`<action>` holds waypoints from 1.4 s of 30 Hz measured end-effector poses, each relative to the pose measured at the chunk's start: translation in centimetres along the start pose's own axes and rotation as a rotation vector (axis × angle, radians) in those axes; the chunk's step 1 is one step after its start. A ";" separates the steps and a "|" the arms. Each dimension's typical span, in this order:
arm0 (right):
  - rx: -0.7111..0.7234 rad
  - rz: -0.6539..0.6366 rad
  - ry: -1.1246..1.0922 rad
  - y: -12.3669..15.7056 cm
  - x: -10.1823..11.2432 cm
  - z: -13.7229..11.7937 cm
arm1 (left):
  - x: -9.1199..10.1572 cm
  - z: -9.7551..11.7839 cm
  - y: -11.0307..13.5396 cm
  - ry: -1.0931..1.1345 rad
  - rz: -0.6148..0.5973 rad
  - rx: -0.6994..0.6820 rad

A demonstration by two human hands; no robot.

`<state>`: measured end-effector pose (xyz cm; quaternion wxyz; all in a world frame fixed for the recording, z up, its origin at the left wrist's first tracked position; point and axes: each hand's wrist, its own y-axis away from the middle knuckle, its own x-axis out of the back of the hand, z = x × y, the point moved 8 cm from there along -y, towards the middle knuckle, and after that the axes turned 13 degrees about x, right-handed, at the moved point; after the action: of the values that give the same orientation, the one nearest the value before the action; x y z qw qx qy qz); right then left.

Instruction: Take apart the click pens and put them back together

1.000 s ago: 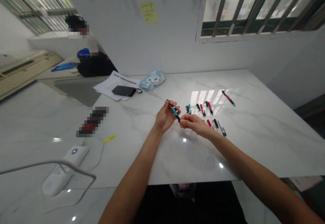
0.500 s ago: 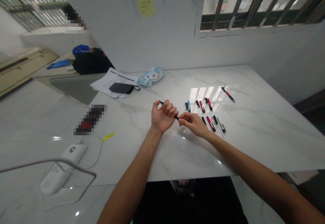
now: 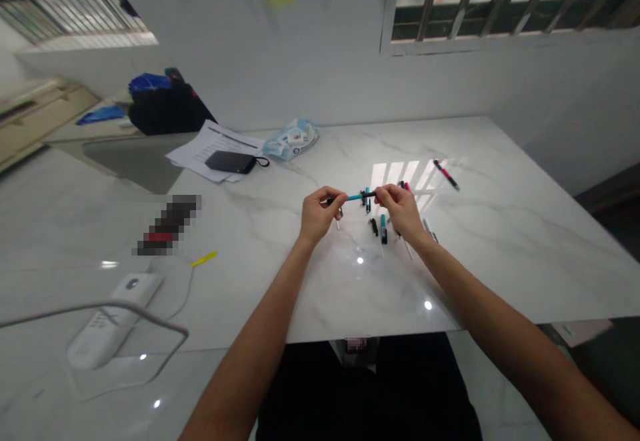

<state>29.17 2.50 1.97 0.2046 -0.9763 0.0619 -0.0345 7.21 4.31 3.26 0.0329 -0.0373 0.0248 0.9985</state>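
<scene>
A teal and black pen (image 3: 358, 197) lies level between my two hands above the white marble table (image 3: 500, 241). My left hand (image 3: 319, 213) is closed round its left end. My right hand (image 3: 403, 211) pinches its right end. Under and behind my hands lie several pens and pen parts, among them a teal piece (image 3: 383, 223), a black piece (image 3: 374, 226) and a thin white refill (image 3: 407, 249). A red and black pen (image 3: 446, 174) lies apart at the far right.
Papers (image 3: 213, 149) with a black pouch (image 3: 231, 161) and a blue plastic packet (image 3: 291, 141) lie at the table's far left. A white device (image 3: 110, 321) with a cable and a yellow strip (image 3: 204, 258) are on the left surface. A black bag (image 3: 167, 107) stands behind.
My hands have risen and moved apart, turning the teal pen from slanted to level. The view has tilted down, and the person at the back left has gone out of view.
</scene>
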 end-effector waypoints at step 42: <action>0.149 -0.196 -0.251 -0.7 -1.1 -2.8 | -9.1 -2.3 3.8 0.139 -0.506 0.252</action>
<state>27.86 2.22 4.80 0.2780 -0.9564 -0.0624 0.0633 16.14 -0.16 1.85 0.2834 -0.1064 0.1405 0.9427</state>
